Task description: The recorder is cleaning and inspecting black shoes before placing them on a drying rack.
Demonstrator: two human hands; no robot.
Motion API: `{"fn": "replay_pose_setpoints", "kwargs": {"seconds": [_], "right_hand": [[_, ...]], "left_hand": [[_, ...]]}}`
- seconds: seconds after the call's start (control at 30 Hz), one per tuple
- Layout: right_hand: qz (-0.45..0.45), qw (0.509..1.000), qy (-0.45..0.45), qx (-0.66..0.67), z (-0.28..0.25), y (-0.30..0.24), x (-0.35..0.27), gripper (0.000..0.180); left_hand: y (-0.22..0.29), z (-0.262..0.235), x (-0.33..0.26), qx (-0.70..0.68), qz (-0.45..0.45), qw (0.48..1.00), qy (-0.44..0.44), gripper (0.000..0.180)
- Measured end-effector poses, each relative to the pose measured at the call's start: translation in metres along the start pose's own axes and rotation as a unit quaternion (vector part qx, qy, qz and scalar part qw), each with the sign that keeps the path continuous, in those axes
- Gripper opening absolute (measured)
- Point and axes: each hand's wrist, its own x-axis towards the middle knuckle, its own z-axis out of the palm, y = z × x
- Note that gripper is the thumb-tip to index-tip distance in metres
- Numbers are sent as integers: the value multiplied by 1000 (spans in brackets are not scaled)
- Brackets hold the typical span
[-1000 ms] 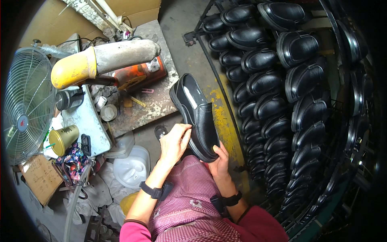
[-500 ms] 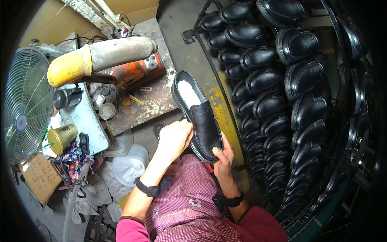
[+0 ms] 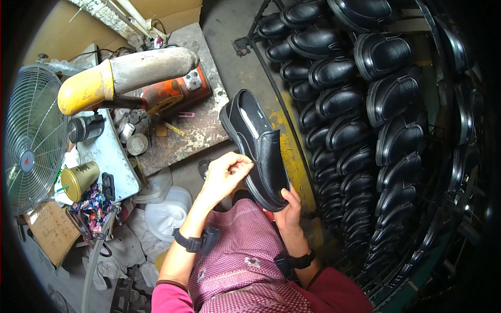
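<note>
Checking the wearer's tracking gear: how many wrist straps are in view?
2: a black strap on the left wrist, another on the right wrist. Sleeves could hide more.

Brown cardboard box point(image 3: 156, 13) at top, flat brown cardboard sheet point(image 3: 49, 229) with writing lower left under fan

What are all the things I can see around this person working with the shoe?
Shoe: one, black slip-on, held in both hands over the lap.
Shoes on rack: dozens, black, in rows on the right.
Fan: one, pale wire cage, far left.
Pipe: one, grey with a yellow end, above the bench.
Cup: one, yellow-green, on the bench's left edge.
Jug: one, white plastic, on the floor.
Apron: one, pink checked, over the lap.
Left hand: at the shoe's side.
Right hand: under the toe.
</note>
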Motion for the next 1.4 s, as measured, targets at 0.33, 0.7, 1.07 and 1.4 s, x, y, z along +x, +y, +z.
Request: {"fn": "replay_pose_setpoints", "kwargs": {"seconds": [0.33, 0.7, 1.07, 1.4], "right_hand": [[1, 1000, 8, 6, -4, 4, 1, 46], [-16, 998, 67, 9, -5, 9, -1, 47], [-196, 943, 37, -266, 6, 13, 25, 69], [-348, 712, 10, -610, 60, 13, 105, 71]], "left_hand": [[-3, 4, 7, 51, 28, 998, 13, 15], [5, 3, 7, 38, 12, 998, -51, 13], [-47, 4, -2, 1, -37, 990, 138, 11], [-123, -15, -54, -11, -187, 979, 80, 15]]}}
